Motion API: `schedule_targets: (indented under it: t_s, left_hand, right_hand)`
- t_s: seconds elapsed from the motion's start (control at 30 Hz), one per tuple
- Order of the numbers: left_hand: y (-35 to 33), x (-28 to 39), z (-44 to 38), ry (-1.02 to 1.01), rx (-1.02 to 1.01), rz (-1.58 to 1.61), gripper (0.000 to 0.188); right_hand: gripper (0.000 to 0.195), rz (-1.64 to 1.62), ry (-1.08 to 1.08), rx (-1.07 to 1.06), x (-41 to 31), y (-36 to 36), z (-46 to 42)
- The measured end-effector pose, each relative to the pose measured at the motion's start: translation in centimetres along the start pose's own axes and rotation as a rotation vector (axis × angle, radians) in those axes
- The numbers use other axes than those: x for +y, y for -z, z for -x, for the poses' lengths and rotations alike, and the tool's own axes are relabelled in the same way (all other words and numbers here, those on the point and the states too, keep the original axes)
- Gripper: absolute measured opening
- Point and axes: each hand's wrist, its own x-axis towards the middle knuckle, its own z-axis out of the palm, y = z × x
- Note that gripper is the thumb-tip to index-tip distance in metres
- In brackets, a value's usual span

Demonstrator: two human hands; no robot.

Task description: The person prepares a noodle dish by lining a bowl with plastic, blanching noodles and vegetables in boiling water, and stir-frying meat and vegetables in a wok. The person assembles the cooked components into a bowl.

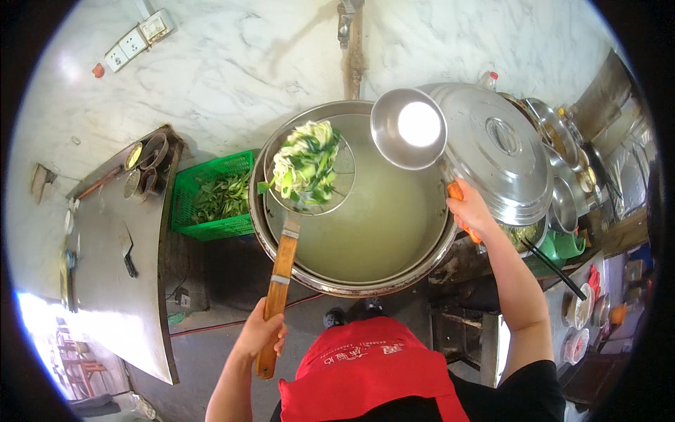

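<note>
My left hand (pixel 262 329) is closed around the wooden handle of a wire strainer (pixel 345 179). Noodles and leafy greens (pixel 308 163) lie heaped in the strainer, held over the left part of a large metal pot (pixel 337 291). Cloudy pale-green liquid (pixel 369 227) stands in the pot. In my right hand (pixel 469 208) is the orange handle of a steel ladle (pixel 387 129), whose round bowl is above the pot's upper right rim. The ladle's bowl shows a bright reflection; whether it holds liquid I cannot tell.
A green plastic crate (pixel 211 230) of leafy greens adjoins the pot's left side. Farther left, a knife (pixel 128 253) lies on a metal counter (pixel 105 253). A large domed metal lid (pixel 495 163) is at the right, near bowls and black chopsticks (pixel 553 268). A tap (pixel 344 26) projects above.
</note>
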Motion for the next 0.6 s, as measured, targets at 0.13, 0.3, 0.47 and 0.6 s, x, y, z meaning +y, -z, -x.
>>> schedule_targets:
  t_s: [0.13, 0.3, 0.47, 0.6]
  left_hand:
    - [-0.8, 2.3, 1.0, 0.108, -0.105, 0.231, 0.030]
    - [-1.1, 1.4, 0.8, 0.053, -0.023, 0.012, 0.029]
    - [-2.3, 0.1, -0.3, -0.075, 0.263, -0.474, 0.033]
    - [-3.2, -1.5, -1.2, -0.132, 0.487, -0.845, 0.039]
  right_hand:
    - [0.041, -0.028, -0.126, -0.131, 2.3, -1.2, -0.7]
    - [0.019, -0.232, -0.365, -0.402, 5.1, -5.3, -1.8]
    - [0.010, -0.646, -0.482, -0.509, 3.2, -11.7, -2.0]
    - [0.011, -0.763, -0.611, -0.550, 1.7, -15.0, -2.7]
